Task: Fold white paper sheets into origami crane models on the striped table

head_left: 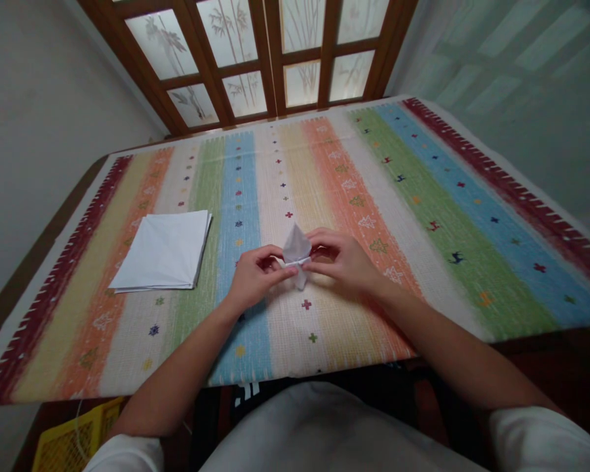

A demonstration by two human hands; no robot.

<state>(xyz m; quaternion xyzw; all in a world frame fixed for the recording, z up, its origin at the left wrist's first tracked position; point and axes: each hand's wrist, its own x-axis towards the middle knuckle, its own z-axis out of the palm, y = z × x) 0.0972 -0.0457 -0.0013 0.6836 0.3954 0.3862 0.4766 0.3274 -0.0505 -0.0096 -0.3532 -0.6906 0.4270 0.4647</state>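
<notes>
Nearest the lens, bottom centre of frame: white shirt (314, 432), close up to the near edge of the striped tablecloth (398, 196), likely for comfortable reach. Held just below frame centre, over the cloth: small folded white paper piece (297, 244), with pointed flap up, narrower tip down, thin band across the middle. Pinched at its left side between thumb and fingers of left hand (253, 278); pinched at its right side between thumb and fingers of right hand (341, 259). Gripped from both sides, probably to stop folds springing open and leave the upper flap clear. Too small to tell the layers; can't tell whether touching cloth. Set at left of frame, well apart from left hand: stack of white paper sheets (162, 249), roughly squared, presumably parked out of the way yet reachable. Seen lower left, below the cloth: yellow plastic crate (61, 439). Seen at top: wooden-framed glass doors (270, 59).
</notes>
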